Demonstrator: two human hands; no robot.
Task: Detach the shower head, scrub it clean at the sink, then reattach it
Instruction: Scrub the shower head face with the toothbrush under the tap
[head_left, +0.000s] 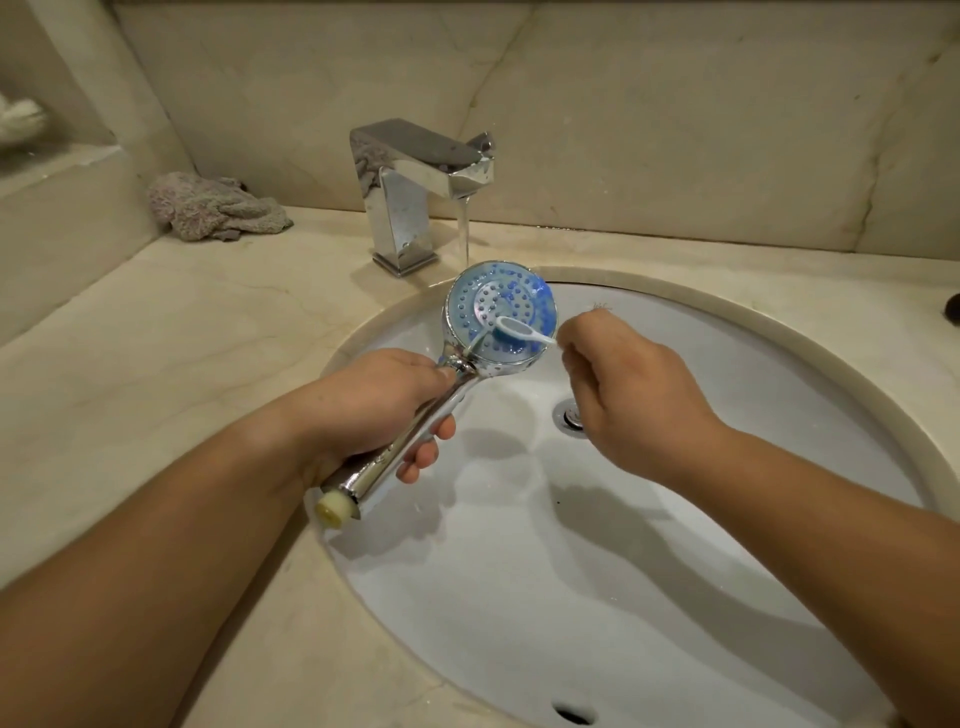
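The shower head (500, 318) is held over the left rim of the sink (675, 571), its round face turned up and smeared with blue cleaner, tucked just under the running stream from the faucet (415, 187); its chrome handle runs down and toward the person, ending in a pale threaded end near the basin's edge, so the long axis slants from far-right to near-left; the left hand (384, 410) is the grip on that handle, fingers curled round the shaft just below the neck; the right hand (639, 400) pinches the handle of a white toothbrush (519, 332), whose head lies across the lower part of the face, bristles down by the look of it; the right hand sits just to the right of the face and is the nearer one for scrubbing, so the coming strokes likely run sideways across the nozzles while the left holds the face steady; the scrubbing step appears under way, reattaching not yet done; nothing stands between brush and face; the drain (571, 415) lies below the right hand; a crumpled cloth (218, 208) rests on the desk (156, 364) well to the left of the faucet.
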